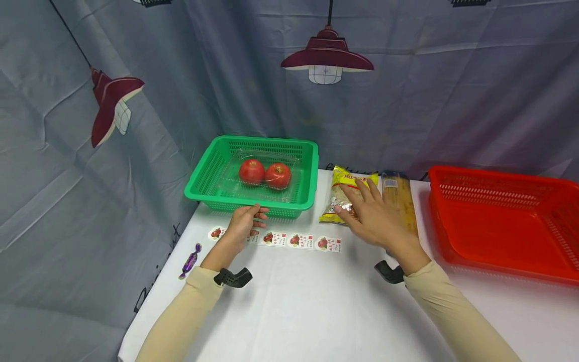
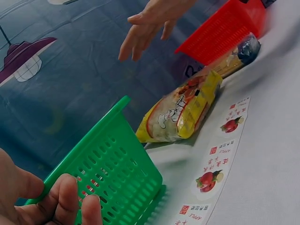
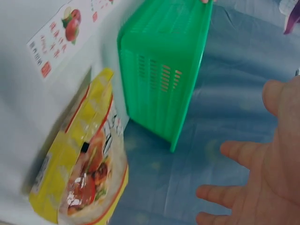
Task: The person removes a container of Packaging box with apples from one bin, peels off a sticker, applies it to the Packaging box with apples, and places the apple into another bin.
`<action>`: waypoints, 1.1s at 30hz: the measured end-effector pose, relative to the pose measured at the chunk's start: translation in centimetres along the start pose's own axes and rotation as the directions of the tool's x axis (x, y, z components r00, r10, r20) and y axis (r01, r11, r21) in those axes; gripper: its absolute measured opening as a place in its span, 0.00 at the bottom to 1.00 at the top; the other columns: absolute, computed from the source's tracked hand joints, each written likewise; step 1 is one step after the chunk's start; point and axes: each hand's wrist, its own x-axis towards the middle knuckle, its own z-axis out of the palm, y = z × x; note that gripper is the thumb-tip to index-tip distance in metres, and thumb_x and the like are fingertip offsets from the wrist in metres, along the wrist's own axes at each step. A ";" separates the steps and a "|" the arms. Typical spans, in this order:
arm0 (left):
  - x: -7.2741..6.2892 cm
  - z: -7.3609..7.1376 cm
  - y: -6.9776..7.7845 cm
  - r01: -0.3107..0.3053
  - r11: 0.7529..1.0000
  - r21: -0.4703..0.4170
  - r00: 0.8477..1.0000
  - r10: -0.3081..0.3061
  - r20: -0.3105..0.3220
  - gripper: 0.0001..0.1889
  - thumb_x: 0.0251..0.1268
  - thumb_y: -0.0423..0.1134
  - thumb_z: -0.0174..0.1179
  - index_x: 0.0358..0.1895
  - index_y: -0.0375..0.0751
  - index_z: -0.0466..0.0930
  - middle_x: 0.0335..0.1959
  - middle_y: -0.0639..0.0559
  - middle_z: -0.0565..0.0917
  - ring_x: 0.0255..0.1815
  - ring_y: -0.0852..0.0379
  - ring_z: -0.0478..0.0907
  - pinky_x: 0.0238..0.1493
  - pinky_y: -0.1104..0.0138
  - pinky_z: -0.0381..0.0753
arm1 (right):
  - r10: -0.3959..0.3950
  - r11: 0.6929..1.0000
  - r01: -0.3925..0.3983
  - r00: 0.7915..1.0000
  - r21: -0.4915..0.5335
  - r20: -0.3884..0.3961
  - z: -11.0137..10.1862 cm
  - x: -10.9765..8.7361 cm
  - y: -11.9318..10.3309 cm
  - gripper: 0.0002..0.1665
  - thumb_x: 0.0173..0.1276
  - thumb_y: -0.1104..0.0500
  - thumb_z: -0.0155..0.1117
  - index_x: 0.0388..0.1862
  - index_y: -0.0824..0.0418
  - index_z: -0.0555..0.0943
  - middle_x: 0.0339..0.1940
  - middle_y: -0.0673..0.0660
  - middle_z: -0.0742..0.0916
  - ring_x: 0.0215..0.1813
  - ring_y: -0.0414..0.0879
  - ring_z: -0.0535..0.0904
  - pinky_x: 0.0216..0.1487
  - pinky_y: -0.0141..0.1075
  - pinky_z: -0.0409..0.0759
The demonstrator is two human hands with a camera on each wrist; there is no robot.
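Observation:
My left hand (image 1: 243,226) grips the near rim of a green plastic basket (image 1: 212,199), its thumb at the rim and its fingers curled against the outer wall. Inside the basket lies a clear plastic clamshell box (image 1: 229,177) with two red apples or similar round fruit (image 1: 251,171). My right hand (image 1: 377,213) hovers with spread fingers over a yellow-edged food bag (image 1: 335,192); the right wrist view shows its fingers apart from the bag (image 3: 96,164). A strip of apple-printed stickers (image 1: 295,241) runs below the basket, partly hidden by my left hand.
A purple-wrapped candy (image 1: 190,260) lies left of my left forearm. Beside the food bag is a long pack of yellowish sticks (image 1: 401,198), partly covered by my right hand. A red basket (image 1: 502,226) stands at the right, and a grey printed curtain (image 1: 384,115) hangs behind the table.

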 end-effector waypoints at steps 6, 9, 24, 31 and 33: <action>0.2 0.0 -0.2 -0.023 1.000 0.010 1.000 0.023 0.010 0.22 0.80 0.46 0.43 0.55 0.30 0.79 0.36 0.50 0.79 0.32 0.56 0.78 0.32 0.62 0.74 | -0.047 0.998 0.047 0.999 0.029 0.003 0.2 0.8 -0.9 0.44 0.73 0.27 0.34 0.80 0.47 0.56 0.78 0.65 0.56 0.78 0.67 0.40 0.68 0.69 0.39; 0.2 -0.1 -0.3 -0.018 1.000 0.001 1.000 0.018 0.014 0.22 0.80 0.46 0.44 0.55 0.30 0.79 0.36 0.50 0.79 0.32 0.56 0.78 0.31 0.63 0.74 | -0.063 0.997 0.063 0.998 0.039 -0.003 0.1 1.3 -1.5 0.43 0.73 0.27 0.34 0.80 0.46 0.56 0.78 0.65 0.56 0.78 0.66 0.40 0.68 0.68 0.40; 0.1 -0.1 -0.1 0.003 1.000 -0.014 1.000 -0.003 0.016 0.22 0.80 0.46 0.44 0.55 0.30 0.79 0.38 0.46 0.80 0.35 0.52 0.80 0.32 0.62 0.73 | -0.115 0.992 0.115 0.993 0.051 0.009 0.6 3.9 -4.1 0.44 0.72 0.26 0.33 0.80 0.46 0.55 0.78 0.65 0.57 0.78 0.65 0.43 0.69 0.67 0.42; 0.2 -0.2 -0.2 0.001 1.000 -0.025 1.000 -0.001 0.018 0.23 0.80 0.47 0.44 0.55 0.30 0.78 0.38 0.46 0.80 0.32 0.55 0.79 0.29 0.64 0.69 | -0.143 0.988 0.141 0.989 0.056 0.030 0.5 5.2 -5.3 0.44 0.73 0.27 0.33 0.80 0.47 0.55 0.77 0.64 0.59 0.78 0.65 0.45 0.70 0.65 0.45; 0.1 -0.2 -0.1 0.001 1.000 -0.024 1.000 -0.001 0.019 0.22 0.80 0.47 0.44 0.55 0.30 0.78 0.37 0.47 0.79 0.32 0.55 0.79 0.29 0.64 0.68 | -0.145 0.988 0.143 0.989 0.065 0.037 0.6 5.5 -5.6 0.43 0.74 0.27 0.33 0.80 0.47 0.55 0.77 0.64 0.59 0.78 0.64 0.45 0.70 0.64 0.46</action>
